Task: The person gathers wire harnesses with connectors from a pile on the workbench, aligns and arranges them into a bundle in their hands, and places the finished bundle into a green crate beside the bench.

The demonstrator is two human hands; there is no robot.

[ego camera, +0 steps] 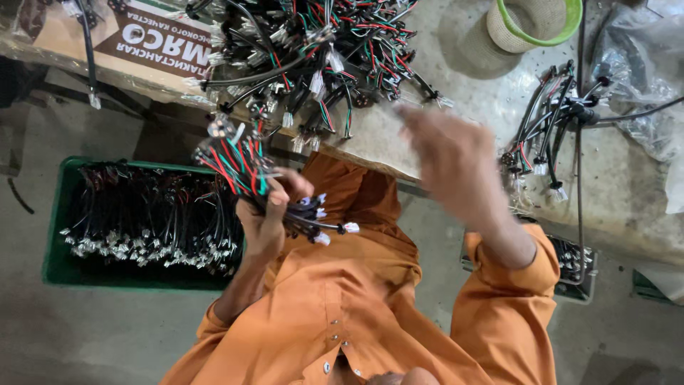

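Note:
My left hand [269, 214] is shut on a bundle of short cables [239, 162] with red, green and black wires and white plug ends, held above my lap. My right hand [449, 160] is blurred, fingers apart and holding nothing, reaching over the table edge towards a tangled heap of the same cables [317, 53] on the worktable [470, 85]. I wear an orange shirt.
A green crate [60, 242] on the floor at left holds several rows of sorted cables. A smaller bunch of cables [552, 132] lies on the table at right. A woven basket with a green rim [538, 25] stands at the back. Another crate [581, 267] sits under the table.

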